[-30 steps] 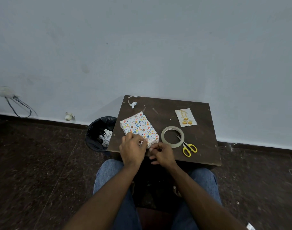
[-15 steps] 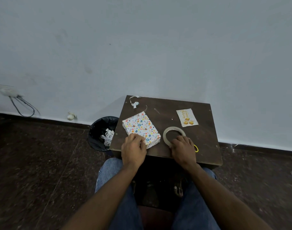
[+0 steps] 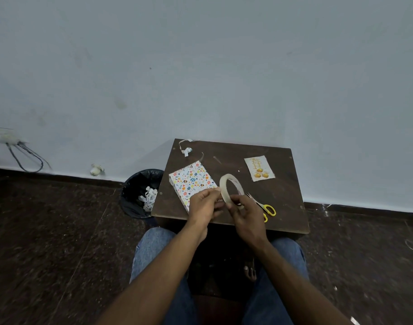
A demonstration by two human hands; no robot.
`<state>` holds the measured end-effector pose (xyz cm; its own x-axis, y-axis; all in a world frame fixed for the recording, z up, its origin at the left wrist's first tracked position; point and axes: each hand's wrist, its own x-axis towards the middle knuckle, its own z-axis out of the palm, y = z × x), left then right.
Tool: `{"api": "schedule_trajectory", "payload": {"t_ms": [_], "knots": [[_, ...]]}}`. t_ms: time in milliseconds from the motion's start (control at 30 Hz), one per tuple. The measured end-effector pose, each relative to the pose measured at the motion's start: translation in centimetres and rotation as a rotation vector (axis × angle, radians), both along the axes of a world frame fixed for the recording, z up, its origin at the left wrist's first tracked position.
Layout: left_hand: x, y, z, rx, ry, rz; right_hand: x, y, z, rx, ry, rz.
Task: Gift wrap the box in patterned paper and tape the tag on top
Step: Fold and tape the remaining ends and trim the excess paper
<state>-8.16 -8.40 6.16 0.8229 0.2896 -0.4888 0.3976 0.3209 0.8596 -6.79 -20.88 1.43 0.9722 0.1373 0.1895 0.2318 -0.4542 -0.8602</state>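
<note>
The box (image 3: pixel 191 181), wrapped in white paper with coloured dots, lies flat on the left half of the small dark wooden table (image 3: pixel 282 207). My right hand (image 3: pixel 246 213) holds the roll of clear tape (image 3: pixel 227 187) upright above the table's front edge. My left hand (image 3: pixel 204 206) pinches at the roll's near side, just in front of the box. The tag (image 3: pixel 259 168), a pale card with yellow shapes, rests flat at the table's back right.
Yellow-handled scissors (image 3: pixel 266 208) lie to the right of my right hand. Paper scraps (image 3: pixel 186 150) sit at the table's back left corner. A black bin (image 3: pixel 139 191) with paper offcuts stands left of the table, against the wall.
My right hand lifted the tape roll off the table and stood it upright. My left hand left the box and came to the roll.
</note>
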Motion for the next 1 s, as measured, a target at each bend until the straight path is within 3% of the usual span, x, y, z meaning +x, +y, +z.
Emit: {"api": "schedule_trajectory", "payload": {"t_ms": [167,400,567,633,800,867,1000], "knots": [[-0.2,0.8,-0.4,0.057,0.045,0.022,-0.1,-0.4,-1.0,-0.101,-0.002,0.030],[-0.5,1.1,-1.1,0.110,0.069,0.022,-0.6,-0.6,-1.1,-0.264,-0.148,0.059],[-0.9,0.4,-1.7,0.162,-0.036,0.065,-1.0,-0.3,-1.3,-0.263,-0.148,0.040],[-1.2,0.3,-2.6,0.329,-0.139,-0.001,-1.1,-0.1,-1.3,-0.216,-0.115,0.017],[-2.9,0.5,-3.6,0.956,-0.358,-0.294,-0.9,0.5,-0.6,-0.044,0.025,-0.038],[-3.1,0.5,-3.6,1.045,-0.368,-0.298,-0.9,0.5,-0.5,-0.015,0.050,-0.057],[-3.5,0.1,-3.5,1.027,-0.353,-0.265,-1.0,0.4,-0.7,0.024,0.088,-0.059]]}}
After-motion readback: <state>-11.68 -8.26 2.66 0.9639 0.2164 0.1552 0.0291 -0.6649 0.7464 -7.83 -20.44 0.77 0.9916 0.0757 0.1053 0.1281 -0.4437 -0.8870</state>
